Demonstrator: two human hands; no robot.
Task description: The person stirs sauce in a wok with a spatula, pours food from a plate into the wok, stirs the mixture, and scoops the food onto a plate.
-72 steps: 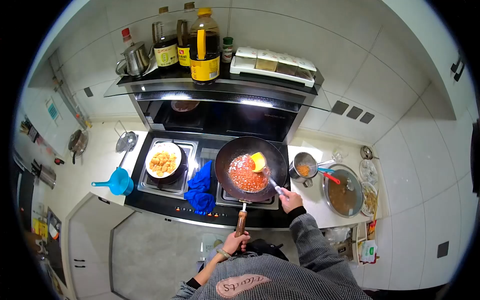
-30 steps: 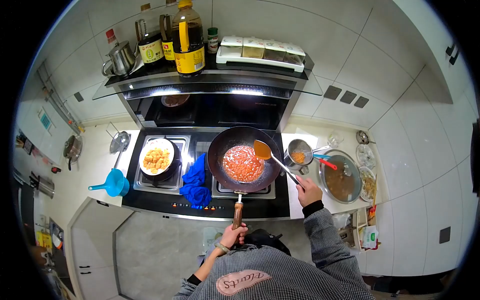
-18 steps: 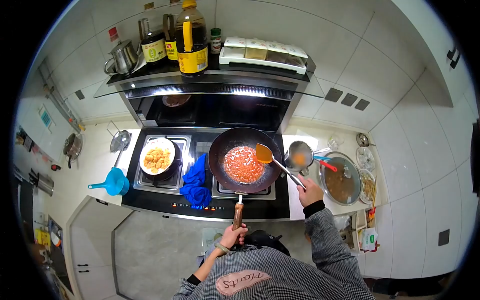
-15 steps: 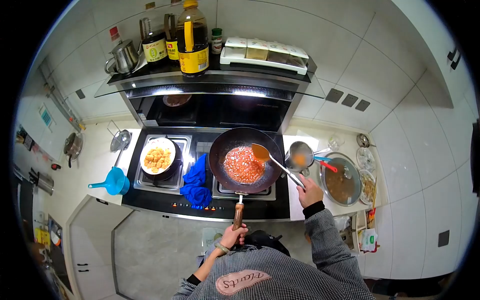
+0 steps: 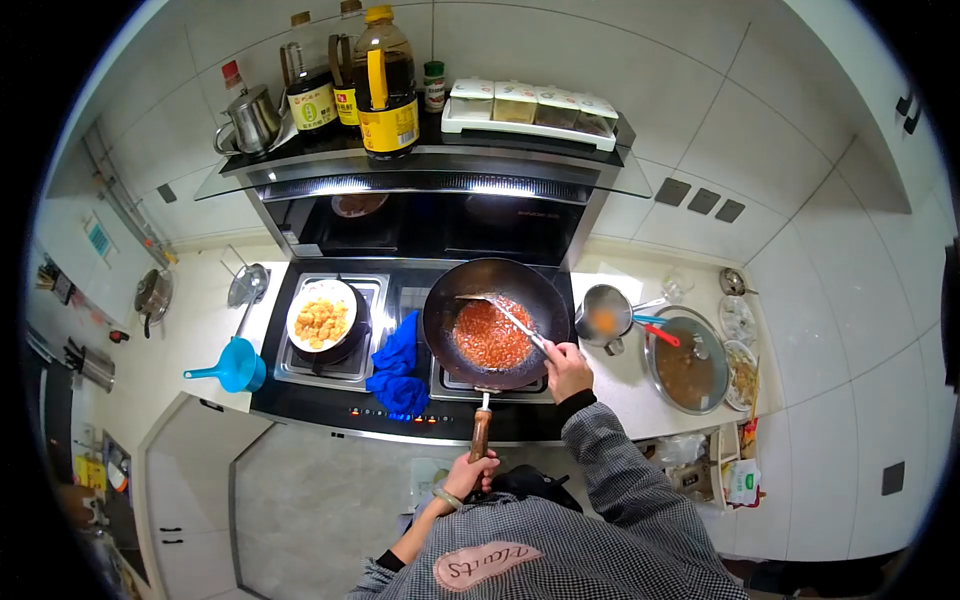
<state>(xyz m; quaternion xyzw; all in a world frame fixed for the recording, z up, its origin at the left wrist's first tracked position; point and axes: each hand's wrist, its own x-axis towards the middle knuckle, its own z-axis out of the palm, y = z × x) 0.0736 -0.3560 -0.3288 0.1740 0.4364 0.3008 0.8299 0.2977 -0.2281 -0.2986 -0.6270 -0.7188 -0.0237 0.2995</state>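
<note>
Left hand (image 5: pixel 471 475) clasps the wok's handle (image 5: pixel 482 432) beyond the stove edge (image 5: pixel 395 437); right hand (image 5: pixel 568 371) grips the spatula (image 5: pixel 518 322) across the rim (image 5: pixel 427 320).

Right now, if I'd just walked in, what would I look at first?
Probably the shiny red sauce in the dark wok on the stove's right side, where the right hand holds a spatula and the left hand grips the wooden handle. Then the bright blue cloth bunched mid-stove, and the golden chunks in a white dish on the left.
</note>
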